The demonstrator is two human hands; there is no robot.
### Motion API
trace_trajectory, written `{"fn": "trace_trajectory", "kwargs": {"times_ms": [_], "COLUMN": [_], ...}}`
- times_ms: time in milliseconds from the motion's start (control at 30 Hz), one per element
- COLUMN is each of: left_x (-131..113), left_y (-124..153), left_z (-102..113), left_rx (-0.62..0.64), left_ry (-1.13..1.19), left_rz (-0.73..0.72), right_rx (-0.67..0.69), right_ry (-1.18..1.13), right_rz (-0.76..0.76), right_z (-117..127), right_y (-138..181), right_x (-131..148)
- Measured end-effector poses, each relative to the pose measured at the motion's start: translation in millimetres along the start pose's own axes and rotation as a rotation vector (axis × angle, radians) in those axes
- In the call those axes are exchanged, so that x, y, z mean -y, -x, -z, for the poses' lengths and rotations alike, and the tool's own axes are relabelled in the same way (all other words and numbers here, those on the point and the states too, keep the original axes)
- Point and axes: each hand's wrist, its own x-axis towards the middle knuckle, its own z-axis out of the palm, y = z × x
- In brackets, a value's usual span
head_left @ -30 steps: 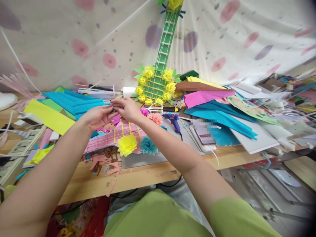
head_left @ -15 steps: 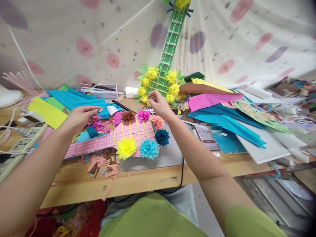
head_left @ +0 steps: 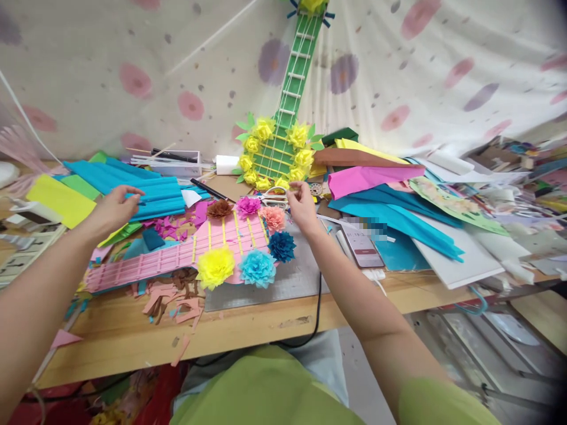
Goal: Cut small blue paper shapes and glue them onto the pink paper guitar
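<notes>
My right hand [head_left: 303, 206] has its fingers curled in at the light-coloured handles of a pair of scissors [head_left: 275, 193], just behind the paper flowers. Over on the left, my left hand [head_left: 116, 211] hovers in front of folded blue crepe paper [head_left: 162, 199], fingers apart and holding nothing. Between the hands lies a pink guitar-shaped craft [head_left: 212, 239] with yellow strips across its body. Around its edge sit a yellow flower [head_left: 215, 267], a light blue flower [head_left: 257, 268], a dark blue flower [head_left: 282, 246], and brown, magenta and salmon ones.
A green paper guitar [head_left: 283, 144] with yellow flowers leans against the patterned curtain. Crepe paper sheets [head_left: 376, 177] and a phone [head_left: 363, 247] lie on the right. Paper scraps [head_left: 168, 295] litter the wooden table's front, beside a grey mat [head_left: 305, 283]. A power strip [head_left: 31, 254] stands left.
My left hand has drawn back leftward and its fingers have spread. My right hand has moved down and right; the scissors now show beside its fingertips. The view has shifted slightly.
</notes>
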Motion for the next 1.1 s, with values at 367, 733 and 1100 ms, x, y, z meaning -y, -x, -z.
{"fn": "trace_trajectory", "kwargs": {"times_ms": [367, 733, 1100], "left_x": [-18, -51, -39], "left_y": [10, 40, 59], "left_z": [6, -1, -27], "left_rx": [0.134, -0.077, 0.762], "left_ry": [-0.438, -0.488, -0.348], "left_rz": [-0.147, -0.104, -0.336], "right_rx": [0.076, 0.085, 0.228], "right_ry": [-0.072, -0.045, -0.143], "right_rz": [-0.085, -0.127, -0.516], "right_z": [-4, -13, -13], "right_y": [3, 7, 23], "right_x": [-18, -21, -2]}}
